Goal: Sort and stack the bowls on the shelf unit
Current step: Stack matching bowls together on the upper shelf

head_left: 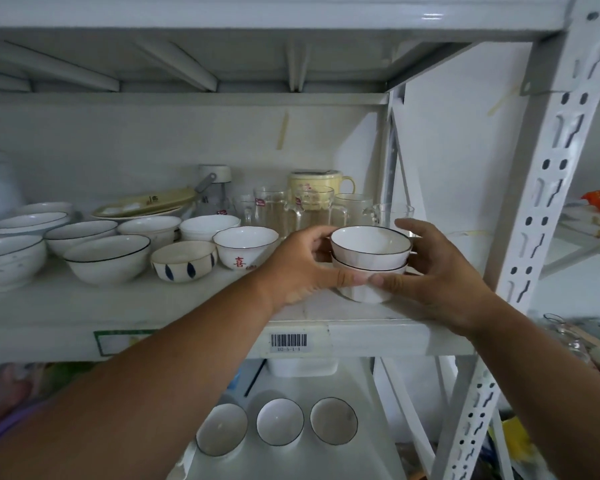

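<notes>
A: Why both hands on that little stack of bowls (369,263)?

B: It sits near the front edge of the shelf (187,306), at the right end. The left hand (298,268) and right hand (440,271) cup it from opposite sides, fingers (409,226) curled round the rims and thumbs meeting low in front. My guess is that this keeps the nested bowls squared as they settle.

A: And the rest?

B: The loose bowls (106,258) spread along the left of the same shelf, unstacked, so most of the sorting looks undone. Three dark-rimmed bowls (279,422) that look like the same pattern wait on the shelf below.

A: Why that corner?

B: Probably because the glass mugs (312,209) fill the back.
</notes>
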